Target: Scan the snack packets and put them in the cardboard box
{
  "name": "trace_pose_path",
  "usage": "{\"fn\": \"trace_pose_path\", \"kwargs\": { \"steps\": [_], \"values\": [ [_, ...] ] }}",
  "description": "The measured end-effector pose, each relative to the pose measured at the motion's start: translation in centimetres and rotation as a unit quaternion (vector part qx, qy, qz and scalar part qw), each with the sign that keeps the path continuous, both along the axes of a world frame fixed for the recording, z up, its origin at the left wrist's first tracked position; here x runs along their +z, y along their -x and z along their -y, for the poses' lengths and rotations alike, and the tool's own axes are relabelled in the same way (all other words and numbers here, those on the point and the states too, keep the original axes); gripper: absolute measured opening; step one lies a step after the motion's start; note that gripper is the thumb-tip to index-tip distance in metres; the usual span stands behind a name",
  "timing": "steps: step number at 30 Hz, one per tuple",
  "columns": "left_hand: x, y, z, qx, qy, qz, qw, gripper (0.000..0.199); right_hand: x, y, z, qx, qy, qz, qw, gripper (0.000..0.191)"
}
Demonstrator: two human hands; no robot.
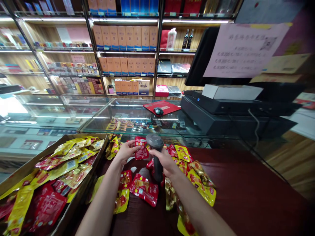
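Near the middle of the view, my left hand [127, 151] pinches a small red snack packet [141, 149] by its left edge. My right hand [165, 161] is closed round the handle of a dark handheld scanner [157, 164], whose head is close to the right edge of that packet. Below and between my arms, a red packet [144, 190] lies on the dark red table [238, 183]. Yellow and red packets [201, 188] lie around my right forearm, and a yellow packet [121, 200] is beside my left forearm.
An open cardboard box [100, 157] of packets stands at the left. Beyond the table is a glass counter [115, 109] with a red mat [169, 107] and a mouse [158, 111]. A monitor [199, 55] and black equipment [221, 114] stand at the right; shelves line the back.
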State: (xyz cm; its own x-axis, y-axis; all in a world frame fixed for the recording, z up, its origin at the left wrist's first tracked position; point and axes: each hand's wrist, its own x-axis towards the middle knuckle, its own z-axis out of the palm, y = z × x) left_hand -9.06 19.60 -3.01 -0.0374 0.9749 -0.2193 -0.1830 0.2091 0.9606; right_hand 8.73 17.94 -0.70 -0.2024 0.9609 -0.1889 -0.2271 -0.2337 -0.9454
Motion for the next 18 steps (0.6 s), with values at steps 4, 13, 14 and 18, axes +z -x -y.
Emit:
{"fn": "trace_pose_path", "kwargs": {
  "steps": [4, 13, 14, 18],
  "values": [
    [0.8, -0.2, 1.5, 0.012, -0.002, 0.025, 1.000, 0.054, 0.8, -0.7, -0.3, 0.054, 0.096, -0.078, 0.991, 0.023],
    [8.9, 5.9, 9.6, 0.117, -0.020, 0.095, 0.988, 0.067, 5.7, 6.3, 1.8, 0.200, 0.096, -0.127, 0.967, 0.004],
    [9.9, 7.2, 10.7, 0.133, -0.031, 0.083, 0.987, 0.070, 6.5, 7.8, 2.2, 0.230, 0.086, -0.130, 0.961, 0.003],
    [12.8, 12.8, 14.6, 0.199, -0.053, 0.039, 0.978, 0.078, 9.2, 14.1, 4.0, 0.330, 0.077, -0.145, 0.930, 0.004]
  ]
}}
